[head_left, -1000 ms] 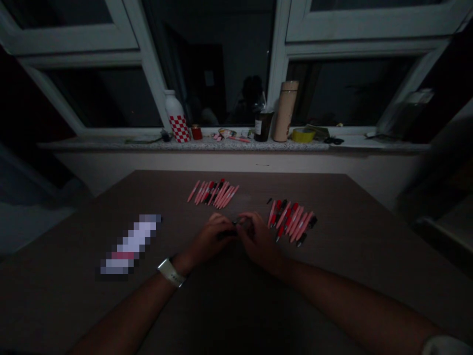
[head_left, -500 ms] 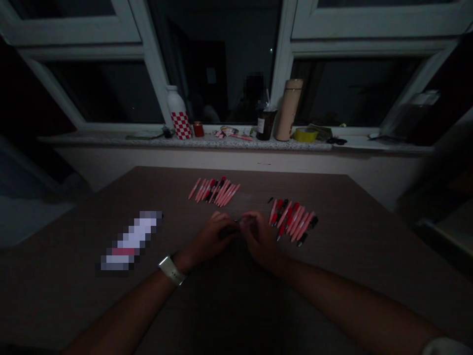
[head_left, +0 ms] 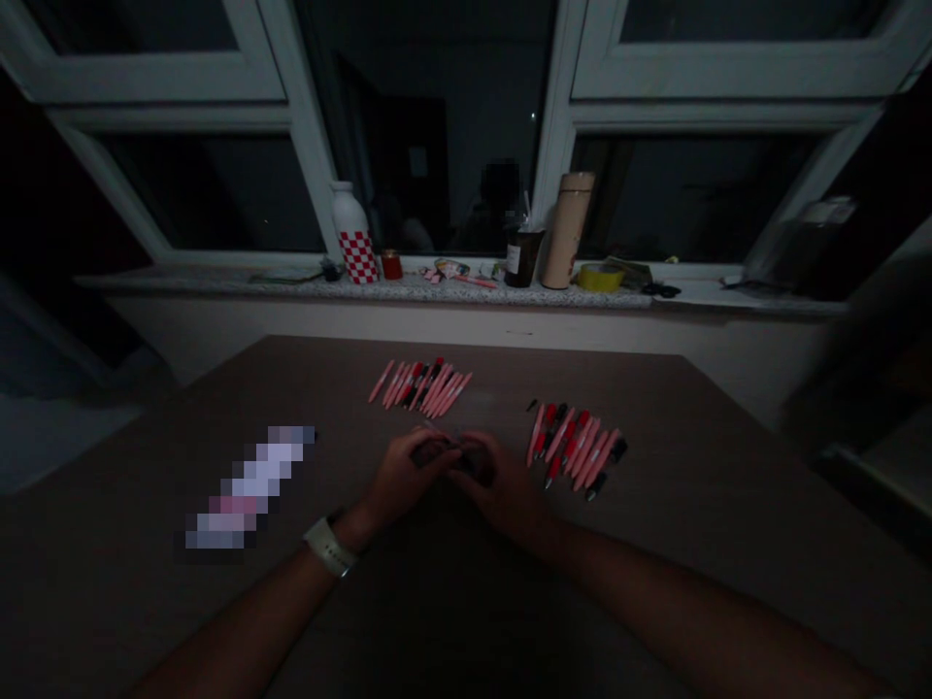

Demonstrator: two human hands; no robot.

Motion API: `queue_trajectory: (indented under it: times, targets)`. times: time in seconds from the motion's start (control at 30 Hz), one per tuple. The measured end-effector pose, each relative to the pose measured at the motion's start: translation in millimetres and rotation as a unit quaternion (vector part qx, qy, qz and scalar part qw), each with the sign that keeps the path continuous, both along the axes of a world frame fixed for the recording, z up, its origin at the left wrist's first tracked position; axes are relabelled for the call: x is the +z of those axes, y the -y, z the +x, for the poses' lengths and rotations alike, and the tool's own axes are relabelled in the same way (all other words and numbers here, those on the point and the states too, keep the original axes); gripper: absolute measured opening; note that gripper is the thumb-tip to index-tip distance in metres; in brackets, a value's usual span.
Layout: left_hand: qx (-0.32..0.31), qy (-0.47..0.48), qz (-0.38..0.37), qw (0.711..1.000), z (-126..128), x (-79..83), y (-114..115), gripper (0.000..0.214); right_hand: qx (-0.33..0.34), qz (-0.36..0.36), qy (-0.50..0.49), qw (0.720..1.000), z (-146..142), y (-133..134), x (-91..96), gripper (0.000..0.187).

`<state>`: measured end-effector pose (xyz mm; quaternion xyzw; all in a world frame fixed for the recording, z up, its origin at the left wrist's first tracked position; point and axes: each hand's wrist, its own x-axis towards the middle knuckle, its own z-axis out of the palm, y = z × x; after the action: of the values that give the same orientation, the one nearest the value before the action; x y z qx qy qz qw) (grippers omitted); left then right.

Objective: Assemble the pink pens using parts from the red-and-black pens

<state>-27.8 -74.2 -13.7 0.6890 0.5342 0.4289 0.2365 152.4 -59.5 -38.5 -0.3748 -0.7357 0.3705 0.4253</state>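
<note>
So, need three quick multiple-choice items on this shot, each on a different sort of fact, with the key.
1. Where are the left hand and right hand relative to the left pen group and right pen group?
A. Between them
B. On top of the left pen group
C. Beyond both, up at the sill

2. What colour is the roll of tape on the window sill?
A. Blue
B. Yellow
C. White

3. How is the checked white bottle placed?
A. Lying on its side
B. Tipped against the glass
C. Upright

Answers:
1. A: the hands meet over the table in the gap between the pink pens.
2. B: its visible band is yellow.
3. C: it stands on its base on the sill.
</note>
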Motion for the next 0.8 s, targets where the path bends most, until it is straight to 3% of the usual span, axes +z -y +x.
queue_trajectory:
  times: [0.2,0.43,0.57,0.8]
  targets:
    - [-0.021,-0.013,0.006,1.000,0.8,-1.3,-0.1,0.015,0.026,0.021,0.018,0.999,0.7,-2.7,-2.0,0.026]
    - [-0.031,-0.029,0.020,0.999,-1.2,-2.4,-3.1,0.024,-0.030,0.031,-0.004,0.999,0.2,-2.2,-2.6,0.021]
    - [-0.001,-0.102,0.049,0.994,-3.7,-6.0,-7.8,0.018,-0.077,0.002,-0.030,0.997,0.7,-4.7,-5.5,0.025]
    - [0.004,-0.187,0.086,0.979,-8.1,-9.4,-12.8,0.017,-0.092,-0.058,-0.131,0.985,-2.0,-11.3,-9.6,0.027]
